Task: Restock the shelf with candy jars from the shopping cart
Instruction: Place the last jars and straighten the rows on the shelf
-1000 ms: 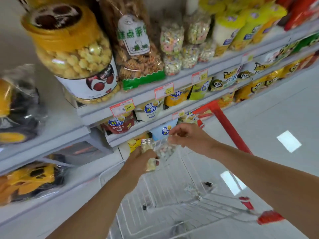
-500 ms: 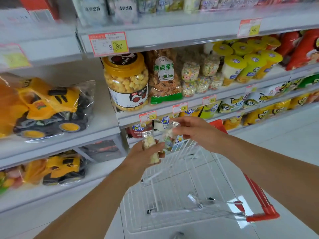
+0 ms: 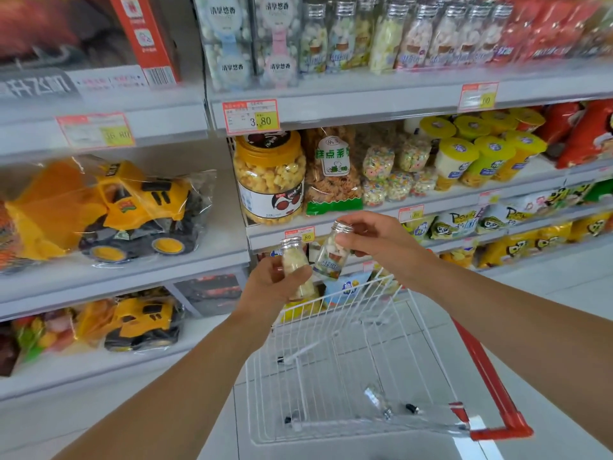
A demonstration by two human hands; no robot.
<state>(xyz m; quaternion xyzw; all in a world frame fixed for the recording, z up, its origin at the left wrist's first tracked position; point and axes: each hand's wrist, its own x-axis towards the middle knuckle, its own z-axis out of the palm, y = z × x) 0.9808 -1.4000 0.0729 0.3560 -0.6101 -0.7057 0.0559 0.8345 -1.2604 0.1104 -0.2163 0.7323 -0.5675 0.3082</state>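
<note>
- My left hand [image 3: 270, 290] grips a small clear candy jar [image 3: 293, 260]. The fingers are curled round its lower body, and the silver screw cap stands up above them. This jar is upright and holds pale yellow pieces.
- My right hand [image 3: 381, 247] pinches a second candy jar [image 3: 331, 257] near its neck, with the thumb on the near side. This jar is tilted, with its cap leaning up toward the right-hand fingers and its blue-labelled base pointing down toward the left hand.
- The two jars sit just beside each other between the hands. I cannot tell whether the glass touches.
- Directly below both hands is the white wire shopping cart [image 3: 331, 376]. Its red handle [image 3: 491, 386] runs down past my right forearm.
- High above the hands and a little right, the top shelf [image 3: 365, 97] carries a row of silver-capped candy jars [image 3: 414, 38] of the same kind, standing upright side by side.
- On that shelf's edge, above the left hand, is a price tag [image 3: 251, 116] reading 3.80.
- Just beyond the left hand, on the next shelf down, stands a big yellow-lidded tub of puffed snacks [image 3: 269, 177].
- Well off to the left of the left hand, a bagged yellow toy loader [image 3: 109, 210] lies on its own shelf.
</note>
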